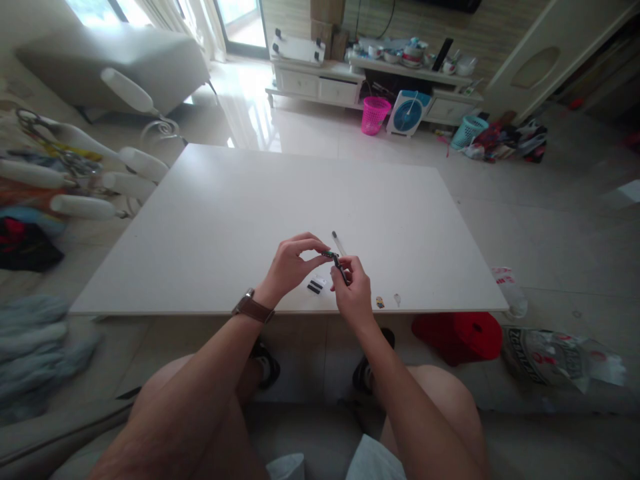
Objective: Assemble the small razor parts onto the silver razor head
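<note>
Near the front edge of the white table (240, 213), my left hand (293, 265) pinches a small green-and-black piece (329, 254) between thumb and fingertips. Its exact kind is too small to make out. My right hand (354, 290) is closed around a slim black tool (341, 270), whose tip meets or nearly meets the piece. Behind the hands lies a thin clear stick with a dark end (335, 236). Between my wrists is a small clear packet with black strips (315, 286). To the right of my right hand lie a little yellow-and-dark item (380, 302) and a small pale key-shaped item (397, 300).
A red bin (457, 337) and a plastic bag (550, 357) stand by the table's right front corner. White lamp arms (133, 170) reach close to the left edge. Beyond the table are a pink basket (375, 115), a blue fan (409, 113) and a low cabinet (315, 87).
</note>
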### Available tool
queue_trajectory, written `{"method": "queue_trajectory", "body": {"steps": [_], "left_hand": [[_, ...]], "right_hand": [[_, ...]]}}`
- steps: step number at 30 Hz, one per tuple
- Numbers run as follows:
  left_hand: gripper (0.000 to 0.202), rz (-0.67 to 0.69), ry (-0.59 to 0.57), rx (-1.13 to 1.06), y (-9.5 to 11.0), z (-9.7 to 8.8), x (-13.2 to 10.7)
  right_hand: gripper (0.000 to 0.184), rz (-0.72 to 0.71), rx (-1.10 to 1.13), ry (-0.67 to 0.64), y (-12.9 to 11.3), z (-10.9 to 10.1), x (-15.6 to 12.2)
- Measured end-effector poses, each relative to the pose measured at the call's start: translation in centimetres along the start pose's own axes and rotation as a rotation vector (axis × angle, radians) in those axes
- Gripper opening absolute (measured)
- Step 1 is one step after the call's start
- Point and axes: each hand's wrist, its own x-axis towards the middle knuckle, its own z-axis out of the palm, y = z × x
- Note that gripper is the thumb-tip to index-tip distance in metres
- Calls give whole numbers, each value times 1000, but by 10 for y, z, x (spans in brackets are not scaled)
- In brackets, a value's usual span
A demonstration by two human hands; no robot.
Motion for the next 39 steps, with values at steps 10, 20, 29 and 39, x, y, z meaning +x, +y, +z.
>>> {"method": "queue_trajectory", "body": {"steps": [10, 20, 29, 39], "left_hand": [[31, -450, -147, -460, -14, 16, -1], [23, -341, -27, -358, -13, 19, -3], [12, -335, -143, -241, 10, 21, -16], [27, -298, -150, -388, 11, 18, -10]], "right_hand": [[27, 124, 262, -54, -1, 22, 15], [23, 77, 168, 163, 5, 17, 17], [29, 64, 322, 98, 2, 12, 13], [21, 32, 405, 71, -10, 13, 13]]}}
